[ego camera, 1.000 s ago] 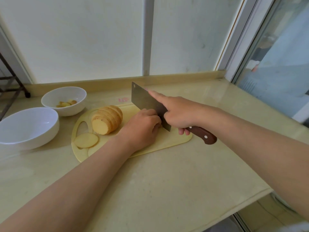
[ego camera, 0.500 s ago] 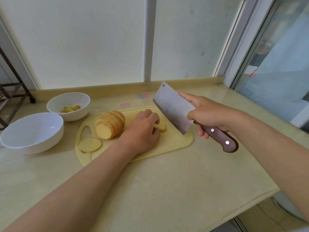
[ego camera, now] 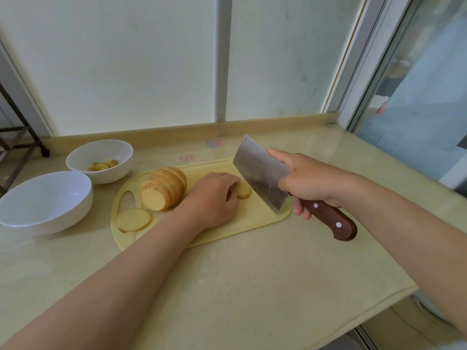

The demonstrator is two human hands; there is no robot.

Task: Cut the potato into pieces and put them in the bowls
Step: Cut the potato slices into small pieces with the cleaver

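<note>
A pale stone tabletop (ego camera: 252,286) carries a yellow board (ego camera: 252,221) lying with its long side left to right. Left of the board stands a big white bowl (ego camera: 43,195), and just behind that a small bowl (ego camera: 111,174) with a few yellow bits (ego camera: 102,165) in it. The right hand (ego camera: 310,180) grips the knife (ego camera: 262,178) by its brown handle, with the forefinger straight along the spine. The broad blade tilts over the board's right end, its tip pointing away, and I cannot tell whether its near corner touches the board. The potato (ego camera: 164,188) sits on the left half of the board, cut into slices that lean together. Its long axis runs from near-left to far-right, and its cut face is turned toward the big bowl. The left hand (ego camera: 212,198) lies palm down mid-board, its curled fingers holding a chunk (ego camera: 244,190) just beside the blade. One loose slice (ego camera: 133,219) lies flat at the board's left end. Two pink stickers (ego camera: 187,157) behind the board are too blurred to read.
</note>
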